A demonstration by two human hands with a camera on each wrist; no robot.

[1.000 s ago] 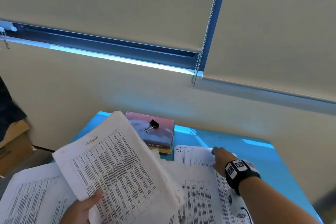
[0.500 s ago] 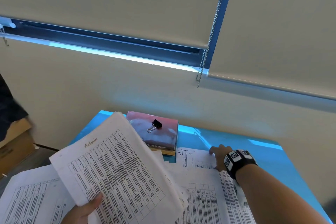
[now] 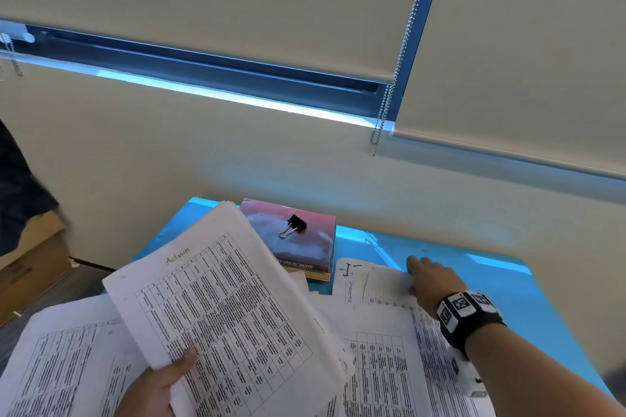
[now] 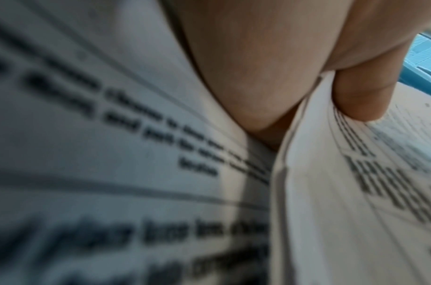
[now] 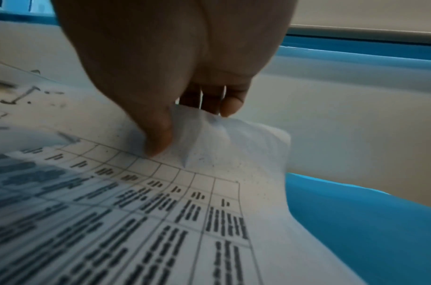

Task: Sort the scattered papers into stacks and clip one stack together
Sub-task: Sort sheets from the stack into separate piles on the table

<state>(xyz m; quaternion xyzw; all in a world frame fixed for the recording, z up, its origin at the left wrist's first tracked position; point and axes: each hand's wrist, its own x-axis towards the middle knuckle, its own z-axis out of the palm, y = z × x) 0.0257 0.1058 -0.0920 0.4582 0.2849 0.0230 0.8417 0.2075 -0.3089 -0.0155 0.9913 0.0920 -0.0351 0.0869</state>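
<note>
Our left hand (image 3: 154,386) grips a thick stack of papers (image 3: 223,315) near its lower edge, thumb on top of the printed table, fingers beneath, and holds the stack tilted above the table (image 3: 501,284); the top sheet bears the handwritten word "Admin". In the left wrist view the thumb (image 4: 363,96) presses down on the stack's edge. Our right hand (image 3: 430,278) reaches out to the far corner of a loose sheet (image 3: 376,284) lying on the blue table and pinches that corner between thumb and fingers, so the paper crumples and lifts a little there, as the right wrist view shows (image 5: 209,138). More printed sheets (image 3: 57,359) lie spread over the near side of the table, overlapping one another. Beyond the stack a book (image 3: 305,247) rests by the wall, with a black binder clip (image 3: 293,226) lying on its cover.
</note>
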